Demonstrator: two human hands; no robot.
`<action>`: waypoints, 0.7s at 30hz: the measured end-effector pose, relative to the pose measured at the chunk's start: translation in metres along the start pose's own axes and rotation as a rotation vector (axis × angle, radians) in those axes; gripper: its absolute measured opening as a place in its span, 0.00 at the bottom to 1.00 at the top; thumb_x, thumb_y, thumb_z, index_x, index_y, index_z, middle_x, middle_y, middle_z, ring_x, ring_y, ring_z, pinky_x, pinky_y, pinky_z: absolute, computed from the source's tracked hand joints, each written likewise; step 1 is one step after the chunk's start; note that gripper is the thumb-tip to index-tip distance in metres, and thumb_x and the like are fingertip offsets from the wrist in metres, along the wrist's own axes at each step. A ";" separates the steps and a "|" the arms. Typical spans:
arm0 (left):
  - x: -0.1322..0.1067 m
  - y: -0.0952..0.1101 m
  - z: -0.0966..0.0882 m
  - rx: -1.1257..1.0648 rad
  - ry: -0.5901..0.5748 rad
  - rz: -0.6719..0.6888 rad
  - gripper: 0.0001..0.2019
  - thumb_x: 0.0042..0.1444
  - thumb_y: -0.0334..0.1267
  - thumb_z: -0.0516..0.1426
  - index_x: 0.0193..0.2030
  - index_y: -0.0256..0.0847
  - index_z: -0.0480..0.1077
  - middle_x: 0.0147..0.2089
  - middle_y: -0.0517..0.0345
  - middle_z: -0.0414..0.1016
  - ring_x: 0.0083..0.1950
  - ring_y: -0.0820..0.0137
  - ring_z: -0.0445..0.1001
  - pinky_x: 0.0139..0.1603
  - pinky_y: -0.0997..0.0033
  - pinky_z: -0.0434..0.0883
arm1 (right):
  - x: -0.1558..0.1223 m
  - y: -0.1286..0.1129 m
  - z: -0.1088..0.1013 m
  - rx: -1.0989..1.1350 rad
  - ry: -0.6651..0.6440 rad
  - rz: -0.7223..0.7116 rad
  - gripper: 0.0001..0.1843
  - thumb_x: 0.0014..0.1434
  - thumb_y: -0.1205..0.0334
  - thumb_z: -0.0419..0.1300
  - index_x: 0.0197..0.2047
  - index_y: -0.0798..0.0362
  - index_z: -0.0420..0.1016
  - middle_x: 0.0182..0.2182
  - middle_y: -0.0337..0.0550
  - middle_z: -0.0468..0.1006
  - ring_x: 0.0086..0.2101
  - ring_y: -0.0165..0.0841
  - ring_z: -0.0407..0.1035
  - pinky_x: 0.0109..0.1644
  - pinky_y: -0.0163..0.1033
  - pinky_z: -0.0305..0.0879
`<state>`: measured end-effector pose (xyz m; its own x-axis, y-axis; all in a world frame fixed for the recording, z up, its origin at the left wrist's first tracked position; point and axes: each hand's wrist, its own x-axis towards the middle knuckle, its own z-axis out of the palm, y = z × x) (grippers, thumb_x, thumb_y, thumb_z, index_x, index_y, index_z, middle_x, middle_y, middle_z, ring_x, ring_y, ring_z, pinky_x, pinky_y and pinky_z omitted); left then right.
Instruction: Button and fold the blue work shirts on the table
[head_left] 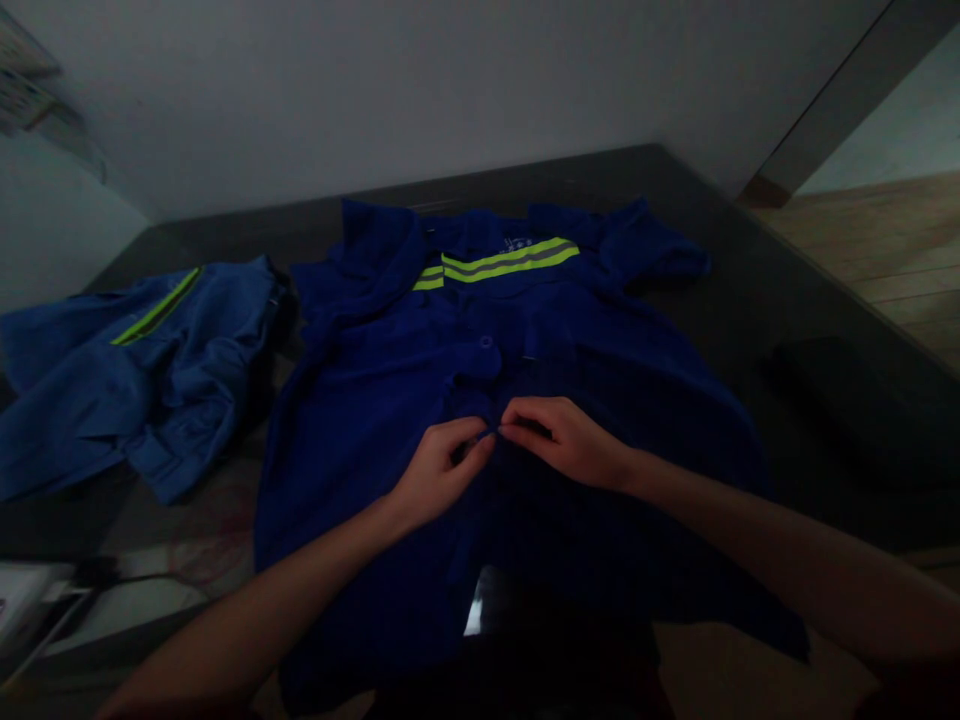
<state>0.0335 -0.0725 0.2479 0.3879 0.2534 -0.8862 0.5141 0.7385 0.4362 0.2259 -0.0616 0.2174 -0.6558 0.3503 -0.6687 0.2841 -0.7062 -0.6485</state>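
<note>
A dark blue work shirt (pixel 360 430) with a yellow-green and grey reflective band (pixel 517 260) lies spread front side up, its collar end away from me. My left hand (pixel 442 465) pinches the front edge of the shirt near its middle. Fingertip to fingertip with it, my right hand (pixel 566 440) pinches the same edge from the other side. Whether a button sits between the fingers is too dark and small to tell. Just above the hands, a round button (pixel 486 342) shows on the front strip. The lower front falls over the near table edge.
A lighter blue garment (pixel 172 380) with a reflective strip lies crumpled at the left. On the dark table (pixel 622 170), a black flat object (pixel 862 410) rests at the right. A white item (pixel 34 600) with a cable is at lower left. A wall (pixel 420 90) stands behind.
</note>
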 end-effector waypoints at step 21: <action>0.003 -0.005 0.000 -0.211 0.018 -0.106 0.21 0.60 0.50 0.51 0.22 0.38 0.57 0.22 0.65 0.53 0.24 0.77 0.53 0.25 0.75 0.53 | -0.001 0.002 -0.001 -0.105 -0.036 0.001 0.09 0.63 0.64 0.53 0.32 0.55 0.69 0.27 0.39 0.72 0.28 0.28 0.64 0.34 0.33 0.56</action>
<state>0.0324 -0.0755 0.2437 0.3255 0.1776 -0.9287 0.3792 0.8753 0.3002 0.2274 -0.0626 0.2164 -0.6798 0.3258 -0.6571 0.3553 -0.6375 -0.6837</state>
